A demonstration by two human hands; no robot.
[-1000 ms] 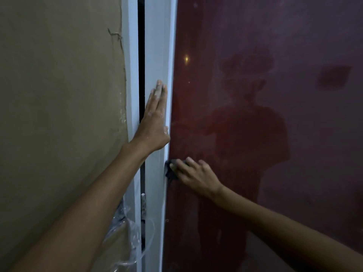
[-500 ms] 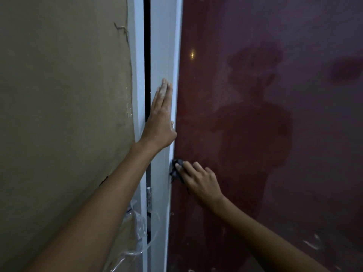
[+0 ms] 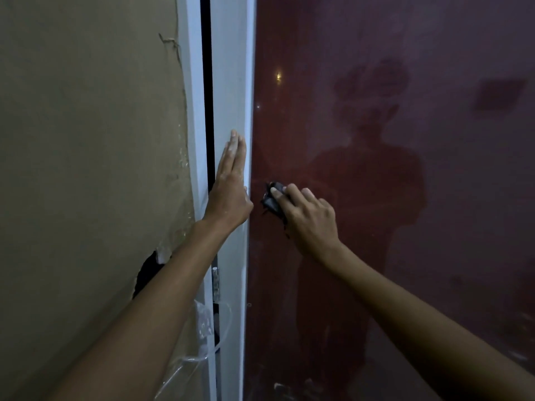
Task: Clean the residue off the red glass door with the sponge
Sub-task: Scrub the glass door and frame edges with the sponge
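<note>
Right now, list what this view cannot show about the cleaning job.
- Sponge: mostly hidden under the right hand; its shape is unclear.
- Residue on the red glass door: dim light and reflections blur it.
- Door's top and bottom: cut off by the frame edges.
- Gap beside the left hand: too dark.

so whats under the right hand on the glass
A dark sponge, pressed by the right hand against the red glass door. Only its left part shows; the rest, and any residue beneath, is covered.
</note>
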